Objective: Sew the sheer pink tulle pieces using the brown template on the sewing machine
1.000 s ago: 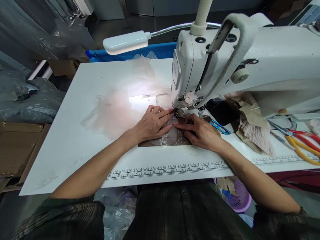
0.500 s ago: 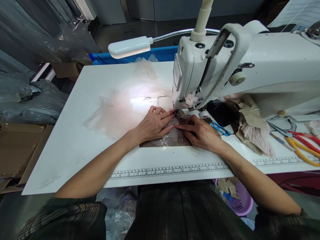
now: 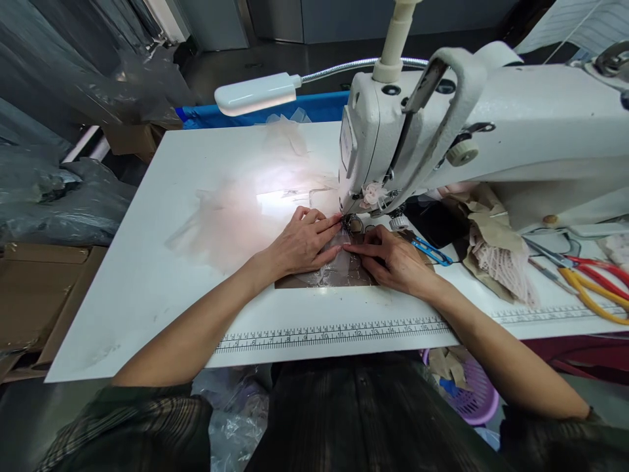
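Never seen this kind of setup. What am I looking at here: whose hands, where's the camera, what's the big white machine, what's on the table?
The camera sits on the person's head, looking down at their own arms. The big white body is a sewing machine, with a gooseneck lamp lighting the white table. The left hand and the right hand lie flat on a sheer, pale fabric, fingertips close to the needle area; neither grips anything. To the right lie blue thread snips, a heap of beige cloth scraps and red and yellow scissors. A printed ruler runs along the table's near edge.
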Demonstrator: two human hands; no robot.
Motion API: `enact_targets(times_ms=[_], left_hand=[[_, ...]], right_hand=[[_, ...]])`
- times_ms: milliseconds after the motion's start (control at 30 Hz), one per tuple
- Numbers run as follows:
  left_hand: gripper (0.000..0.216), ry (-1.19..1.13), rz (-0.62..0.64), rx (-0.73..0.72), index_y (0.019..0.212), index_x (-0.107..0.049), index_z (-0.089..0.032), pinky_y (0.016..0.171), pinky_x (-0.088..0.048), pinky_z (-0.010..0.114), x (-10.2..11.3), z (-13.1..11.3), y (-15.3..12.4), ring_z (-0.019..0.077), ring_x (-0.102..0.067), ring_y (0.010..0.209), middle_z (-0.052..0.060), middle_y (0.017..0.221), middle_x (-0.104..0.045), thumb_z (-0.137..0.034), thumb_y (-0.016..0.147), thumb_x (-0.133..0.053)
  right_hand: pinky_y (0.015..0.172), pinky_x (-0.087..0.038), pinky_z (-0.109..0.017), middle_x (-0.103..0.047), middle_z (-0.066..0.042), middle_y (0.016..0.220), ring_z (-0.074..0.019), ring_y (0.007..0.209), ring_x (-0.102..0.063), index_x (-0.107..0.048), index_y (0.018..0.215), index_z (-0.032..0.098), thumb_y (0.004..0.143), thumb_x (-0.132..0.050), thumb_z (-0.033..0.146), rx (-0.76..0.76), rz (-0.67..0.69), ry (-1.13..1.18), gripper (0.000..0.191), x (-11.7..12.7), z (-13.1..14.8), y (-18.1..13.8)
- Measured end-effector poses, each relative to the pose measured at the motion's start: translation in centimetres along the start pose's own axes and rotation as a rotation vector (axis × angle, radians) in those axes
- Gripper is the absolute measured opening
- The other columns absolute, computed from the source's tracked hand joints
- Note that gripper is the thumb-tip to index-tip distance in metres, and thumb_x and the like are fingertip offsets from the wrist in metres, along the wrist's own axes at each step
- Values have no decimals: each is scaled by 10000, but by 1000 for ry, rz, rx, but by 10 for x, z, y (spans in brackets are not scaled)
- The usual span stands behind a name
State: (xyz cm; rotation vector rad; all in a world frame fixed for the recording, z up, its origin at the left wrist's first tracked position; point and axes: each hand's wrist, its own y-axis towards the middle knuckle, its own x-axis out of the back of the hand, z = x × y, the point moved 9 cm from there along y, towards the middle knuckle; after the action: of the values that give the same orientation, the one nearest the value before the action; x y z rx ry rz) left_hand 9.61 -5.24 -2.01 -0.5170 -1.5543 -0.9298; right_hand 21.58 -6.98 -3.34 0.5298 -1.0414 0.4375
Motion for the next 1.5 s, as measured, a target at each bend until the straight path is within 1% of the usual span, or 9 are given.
enact_targets(times_ms=[367, 467, 567, 633, 700, 767, 833, 1067, 1500], left_hand=[[437, 40, 6, 1, 1282, -568, -134, 868, -386, 468, -2, 0, -1, 296, -532, 1059, 143, 1402, -538, -422, 988, -422], [441, 64, -16, 10, 1296, -551, -141, 871, -396, 485, 10, 4, -2, 310, -528, 1070, 163, 1373, -551, -431, 980, -447], [340, 37, -99, 1, 1216, -598, -150, 858, -428, 468, 33, 4, -4, 286, -561, 1037, 155, 1269, -620, -360, 974, -484], [237, -35, -136, -60, 1094, -649, -155, 826, -462, 421, 46, -4, -6, 241, -603, 960, 120, 1142, -681, -286, 966, -497], [187, -129, -122, -162, 995, -671, -149, 807, -490, 381, 51, -19, -9, 207, -631, 903, 94, 1046, -707, -248, 945, -520], [170, -202, -78, -261, 973, -677, -140, 809, -508, 364, 49, -34, -15, 197, -647, 902, 91, 1019, -713, -237, 919, -548], [172, -222, -51, -312, 995, -681, -137, 801, -514, 356, 42, -42, -20, 196, -656, 916, 93, 1026, -714, -224, 906, -562], [155, -182, -120, -243, 928, -709, -215, 746, -490, 332, 26, -35, -25, 146, -652, 821, 41, 1014, -735, -188, 922, -557], [126, -139, -178, -270, 923, -700, -209, 798, -477, 363, 25, -37, -27, 156, -646, 835, 26, 1064, -744, -201, 909, -575]], right_hand=[[812, -490, -346, -554, -75, 1014, -206, 875, -586, -666, 1265, 299, 929, -504, 188, 3, -25, 23, 390, 1, 0, 0], [798, -489, -343, -554, -74, 1000, -205, 866, -582, -665, 1266, 302, 934, -506, 204, 7, -29, 14, 381, 0, 0, 0], [793, -489, -343, -556, -73, 985, -203, 852, -578, -669, 1260, 306, 930, -519, 210, 12, -36, -8, 375, 0, 1, 0], [794, -491, -345, -558, -75, 991, -202, 844, -579, -677, 1248, 304, 924, -527, 208, 18, -41, -14, 370, -1, 1, 0], [796, -493, -344, -560, -76, 1000, -200, 843, -580, -680, 1243, 307, 923, -529, 207, 20, -44, -11, 368, -1, 2, 0], [803, -493, -345, -561, -75, 1007, -200, 849, -581, -679, 1243, 312, 923, -528, 207, 19, -47, -12, 369, 0, 2, 0], [812, -492, -350, -560, -76, 1013, -204, 858, -581, -679, 1244, 307, 925, -528, 209, 18, -47, -19, 367, 0, 3, 0], [808, -495, -350, -556, -78, 1010, -207, 858, -584, -694, 1222, 288, 925, -520, 201, 8, -56, -30, 355, 3, 4, 0], [805, -492, -356, -558, -93, 1036, -219, 869, -585, -685, 1242, 274, 948, -521, 228, 16, -46, -35, 340, 1, 3, 0]])
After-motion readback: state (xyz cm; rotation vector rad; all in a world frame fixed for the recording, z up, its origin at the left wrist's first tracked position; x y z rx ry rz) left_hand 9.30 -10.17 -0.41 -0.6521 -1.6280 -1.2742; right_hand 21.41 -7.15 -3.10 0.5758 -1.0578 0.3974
